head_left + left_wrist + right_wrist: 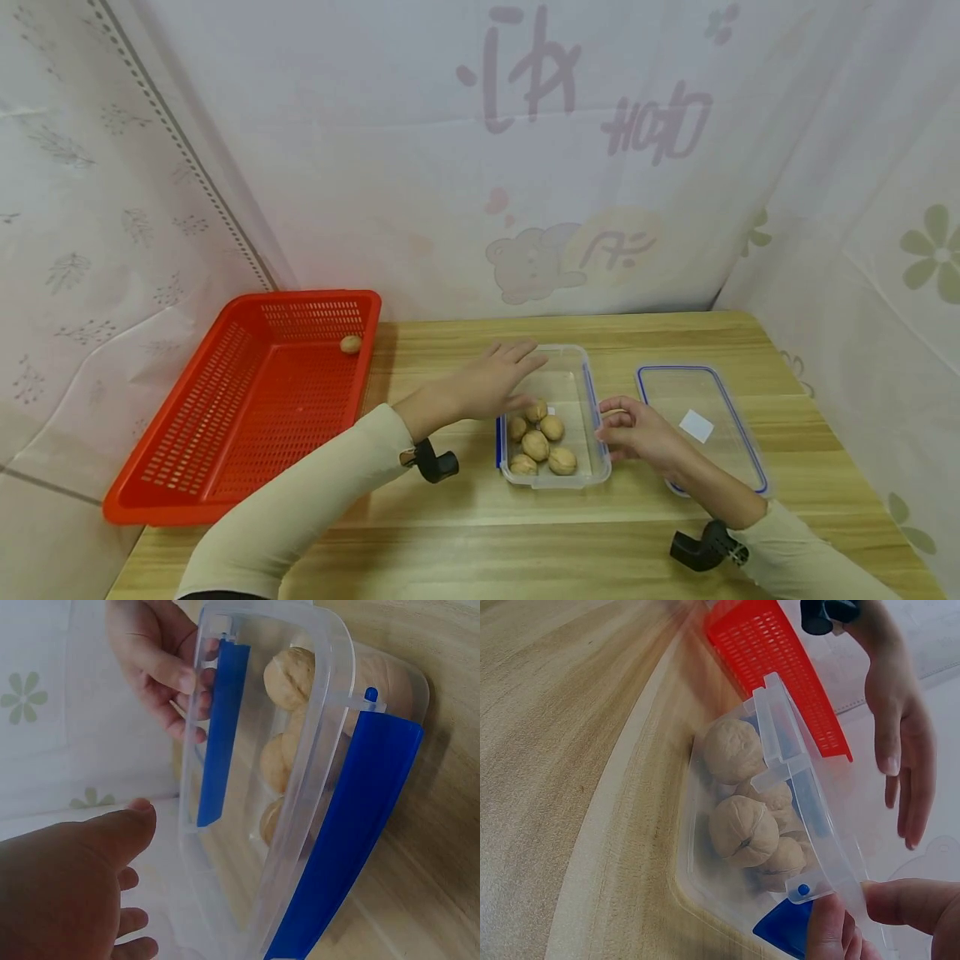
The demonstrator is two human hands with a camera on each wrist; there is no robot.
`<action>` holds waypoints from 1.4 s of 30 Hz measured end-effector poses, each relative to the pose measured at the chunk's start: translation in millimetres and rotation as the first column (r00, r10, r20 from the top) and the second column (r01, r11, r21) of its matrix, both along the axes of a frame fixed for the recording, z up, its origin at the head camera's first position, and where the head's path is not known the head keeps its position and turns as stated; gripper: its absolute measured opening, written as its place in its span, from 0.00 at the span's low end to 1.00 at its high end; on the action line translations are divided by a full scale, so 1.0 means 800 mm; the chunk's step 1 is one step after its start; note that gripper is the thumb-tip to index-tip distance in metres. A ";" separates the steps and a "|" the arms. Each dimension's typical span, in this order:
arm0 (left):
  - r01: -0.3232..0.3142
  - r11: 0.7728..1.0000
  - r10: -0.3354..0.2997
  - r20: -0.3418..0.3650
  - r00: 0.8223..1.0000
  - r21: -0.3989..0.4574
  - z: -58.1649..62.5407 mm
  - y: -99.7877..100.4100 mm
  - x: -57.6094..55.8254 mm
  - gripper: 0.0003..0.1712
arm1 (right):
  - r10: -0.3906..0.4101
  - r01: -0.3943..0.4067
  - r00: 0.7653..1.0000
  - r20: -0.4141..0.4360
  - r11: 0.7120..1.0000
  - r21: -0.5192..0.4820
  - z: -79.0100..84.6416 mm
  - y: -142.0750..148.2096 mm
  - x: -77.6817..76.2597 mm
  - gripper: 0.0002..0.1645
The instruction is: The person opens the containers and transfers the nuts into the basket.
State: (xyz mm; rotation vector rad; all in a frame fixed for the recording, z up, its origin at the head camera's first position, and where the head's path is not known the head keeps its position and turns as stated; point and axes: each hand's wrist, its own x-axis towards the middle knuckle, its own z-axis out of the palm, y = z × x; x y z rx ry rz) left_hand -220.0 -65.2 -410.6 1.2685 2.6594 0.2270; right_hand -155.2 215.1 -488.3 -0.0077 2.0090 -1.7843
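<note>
A clear plastic food container (573, 481) with blue side latches stands on the table, and several walnuts (536, 446) lie toward its near end. My left hand (483, 385) is above the container's left side, fingers extended and nothing in its grasp; the left wrist view shows its thumb (120, 832) apart from the rim. At the opposite side, my right hand (643, 435) pinches the rim between thumb (907, 904) and fingers, beside a blue latch (786, 927). Part of the container's left wall is hidden by my left hand in the head view.
On the left sits a red perforated basket (363, 392) with a single walnut (350, 344) in its far right corner. The container's clear lid (678, 385), edged in blue and bearing a white label, lies to the right. A patterned curtain (420, 167) hangs behind the table (450, 542).
</note>
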 end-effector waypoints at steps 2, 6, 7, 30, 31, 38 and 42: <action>0.007 1.000 -0.007 0.010 1.000 0.009 -0.005 0.005 -0.003 0.39 | -0.003 0.003 1.000 0.003 1.000 0.001 0.000 0.000 0.000 0.29; 0.016 1.000 -0.016 0.030 0.999 0.013 -0.015 0.014 -0.009 0.37 | -0.003 0.003 1.000 0.004 1.000 -0.005 0.000 0.000 0.000 0.29; 0.014 1.000 -0.015 0.042 0.999 0.015 -0.017 0.016 -0.010 0.36 | -0.008 0.008 1.000 0.007 1.000 -0.007 0.000 0.000 -0.001 0.28; 0.036 0.988 0.004 0.265 0.964 -0.148 -0.034 0.043 -0.029 0.26 | 0.001 -0.002 1.000 -0.009 1.000 -0.007 0.004 -0.002 0.003 0.28; 0.040 0.986 0.003 0.261 0.965 -0.159 -0.035 0.044 -0.030 0.26 | 0.000 0.000 1.000 -0.008 1.000 -0.006 0.005 -0.002 0.003 0.28; 0.034 0.985 0.016 0.287 0.958 -0.169 -0.040 0.049 -0.034 0.23 | -0.003 0.003 1.000 -0.001 1.000 0.012 0.001 -0.001 0.001 0.29; 0.052 0.988 -0.007 0.293 0.956 -0.146 -0.041 0.049 -0.036 0.16 | -0.005 0.005 1.000 0.000 1.000 0.014 0.001 0.000 0.000 0.29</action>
